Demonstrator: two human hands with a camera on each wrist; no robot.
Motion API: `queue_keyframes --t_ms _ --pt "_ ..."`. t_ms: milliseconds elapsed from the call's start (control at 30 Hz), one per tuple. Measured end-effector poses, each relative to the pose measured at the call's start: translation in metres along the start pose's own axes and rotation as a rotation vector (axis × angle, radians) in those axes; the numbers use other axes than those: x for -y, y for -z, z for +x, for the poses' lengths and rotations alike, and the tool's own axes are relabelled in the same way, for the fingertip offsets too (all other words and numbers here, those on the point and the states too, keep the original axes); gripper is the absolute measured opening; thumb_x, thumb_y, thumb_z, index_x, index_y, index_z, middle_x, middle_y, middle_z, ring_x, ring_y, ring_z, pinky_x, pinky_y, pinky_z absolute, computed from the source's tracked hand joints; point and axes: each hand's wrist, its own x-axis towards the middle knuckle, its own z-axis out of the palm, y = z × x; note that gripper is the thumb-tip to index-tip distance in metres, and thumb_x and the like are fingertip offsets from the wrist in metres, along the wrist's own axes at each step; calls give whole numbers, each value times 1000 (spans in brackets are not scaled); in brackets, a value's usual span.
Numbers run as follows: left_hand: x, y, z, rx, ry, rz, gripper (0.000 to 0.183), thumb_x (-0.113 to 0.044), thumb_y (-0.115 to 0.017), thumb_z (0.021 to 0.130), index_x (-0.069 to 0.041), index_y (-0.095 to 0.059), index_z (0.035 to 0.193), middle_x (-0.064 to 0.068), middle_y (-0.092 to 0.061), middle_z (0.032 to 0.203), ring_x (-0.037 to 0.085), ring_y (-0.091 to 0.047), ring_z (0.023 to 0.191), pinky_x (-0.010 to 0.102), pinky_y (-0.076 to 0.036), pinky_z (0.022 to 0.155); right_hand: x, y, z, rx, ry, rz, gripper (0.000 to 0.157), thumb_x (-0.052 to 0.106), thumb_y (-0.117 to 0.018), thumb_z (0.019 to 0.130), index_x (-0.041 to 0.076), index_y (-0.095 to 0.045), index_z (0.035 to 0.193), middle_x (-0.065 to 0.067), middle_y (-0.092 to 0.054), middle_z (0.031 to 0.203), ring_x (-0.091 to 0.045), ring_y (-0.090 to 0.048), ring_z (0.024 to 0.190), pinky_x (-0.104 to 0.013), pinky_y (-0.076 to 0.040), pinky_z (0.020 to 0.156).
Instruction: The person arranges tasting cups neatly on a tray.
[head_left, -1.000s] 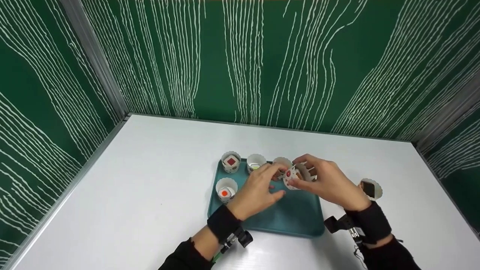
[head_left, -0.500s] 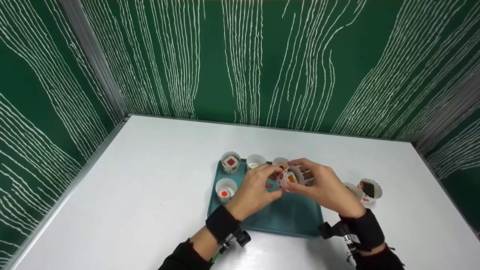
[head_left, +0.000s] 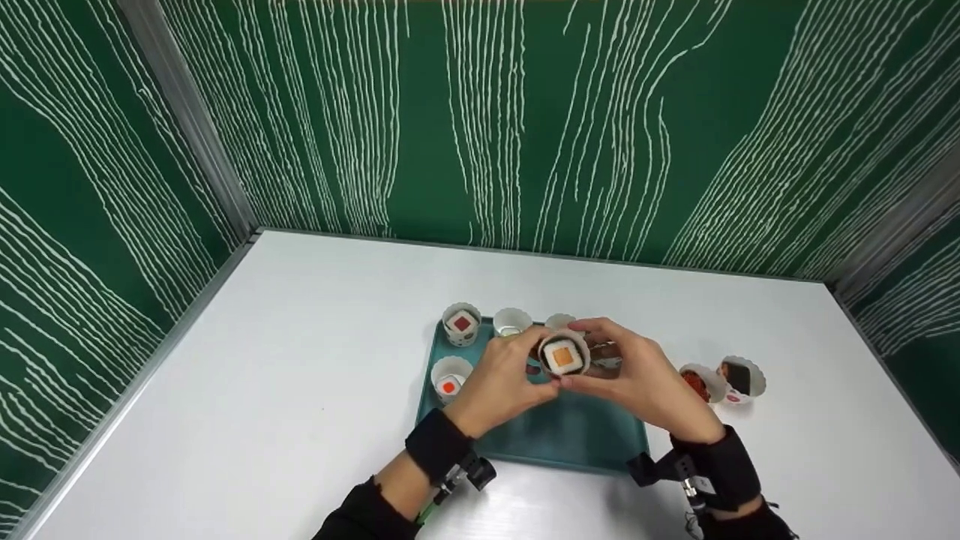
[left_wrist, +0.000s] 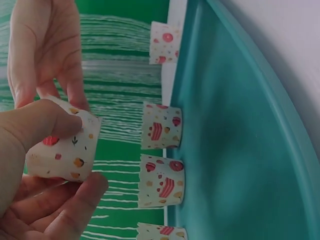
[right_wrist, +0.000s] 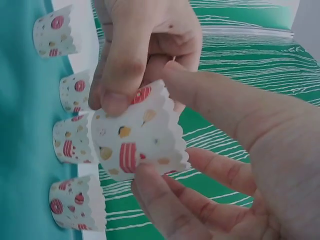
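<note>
A white paper cup with scalloped edge and red-and-yellow dessert print (right_wrist: 137, 132) is held above the teal rectangular tray (head_left: 577, 435), its mouth facing up toward the wearer. Inside sits a white square block with an orange centre and dark edging (head_left: 562, 356) (sushi-like, by its look). The left hand (head_left: 504, 382) grasps the cup's wall, thumb pressed against the print; the right hand (head_left: 641, 375) grasps it from the other side, fingertips on the wall.

The cup will probably be light and somewhat stiff, yet easily dented by a hard squeeze, and its smooth side may slip a little. A gentle pinch low on the wall, near the firmer base, should serve best; the thin rim looks likeliest to bend. Similar filled cups, such as the one at the tray's left (head_left: 452, 379), stand about, and two more stand on the white tabletop (head_left: 300, 360).
</note>
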Motion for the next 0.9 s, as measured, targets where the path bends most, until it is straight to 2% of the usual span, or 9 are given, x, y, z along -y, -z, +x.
queue_keyframes --t_ms 133,267,433,667,800,900 --pt "2 2 -1 -7 -3 -19 54 -18 -89 87 -11 -64 135 6 -78 118 14 -72 104 22 -56 89 1 -3 -1 2 -9 54 61 24 -88 92 12 -61 145 -12 -70 130 -29 -73 117 -29 -62 94" --pt "4 3 -2 -2 -12 -64 51 -17 -87 89 -11 -62 133 6 -77 116 13 -71 96 20 -54 82 1 -4 -2 11 -26 125 49 14 -83 94 4 -63 138 -15 -69 130 -29 -73 119 -28 -61 97" --pt "6 4 -1 8 -39 -106 47 -16 -86 88 -11 -63 129 5 -76 115 12 -67 92 19 -53 77 2 -3 -3 21 -37 105 31 6 -76 97 6 -70 127 -10 -72 126 -25 -72 119 -26 -61 95" --pt "4 4 -1 29 -70 -50 41 -19 -83 89 -14 -64 125 2 -73 113 12 -65 95 17 -52 78 0 5 -6 96 -4 51 23 14 -74 101 15 -76 124 -5 -76 122 -19 -75 113 -26 -61 94" --pt "-1 7 -3 75 -73 9 45 -21 -83 88 -14 -63 127 4 -70 115 14 -62 99 18 -51 79 1 11 -8 148 32 52 21 18 -73 103 16 -78 123 -7 -76 123 -16 -75 112 -27 -61 94" --pt "-5 11 -5 124 -46 25 49 -19 -83 88 -13 -62 132 6 -66 119 15 -60 103 18 -52 81 6 18 -11 160 43 27 24 22 -74 103 14 -77 125 -7 -76 124 -13 -74 110 -27 -61 92"
